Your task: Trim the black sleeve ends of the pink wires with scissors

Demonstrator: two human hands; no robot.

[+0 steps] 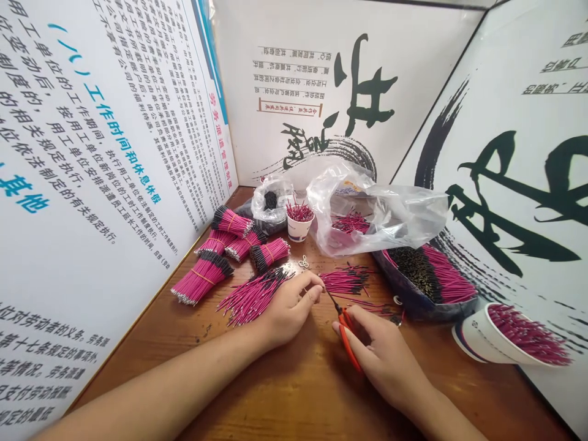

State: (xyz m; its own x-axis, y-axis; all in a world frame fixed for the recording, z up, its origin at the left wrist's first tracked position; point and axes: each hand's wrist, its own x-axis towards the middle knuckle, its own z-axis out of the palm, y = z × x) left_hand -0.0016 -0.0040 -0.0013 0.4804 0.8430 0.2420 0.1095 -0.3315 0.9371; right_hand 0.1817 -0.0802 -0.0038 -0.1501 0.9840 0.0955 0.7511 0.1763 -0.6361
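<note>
In the middle of the head view, my left hand (294,306) is closed, thumb and fingertips pinched together; whatever sits between them is too small to make out. My right hand (381,352) grips pliers (345,334) with orange-red handles, their thin dark jaws pointing at my left fingertips. Beside my left hand lies a loose pile of pink wires (252,297) with black ends. Another group of pink wires (344,280) is spread just beyond both hands. Small silvery metal pieces (304,262) lie behind my left hand.
Banded pink wire bundles (201,278) are stacked at the left. Paper cups of wires stand at the back (299,229) and lean at the right (478,334). A clear plastic bag (404,220) and a dark bag of wires (413,303) sit back right. Printed panels (294,147) enclose the wooden table (294,398).
</note>
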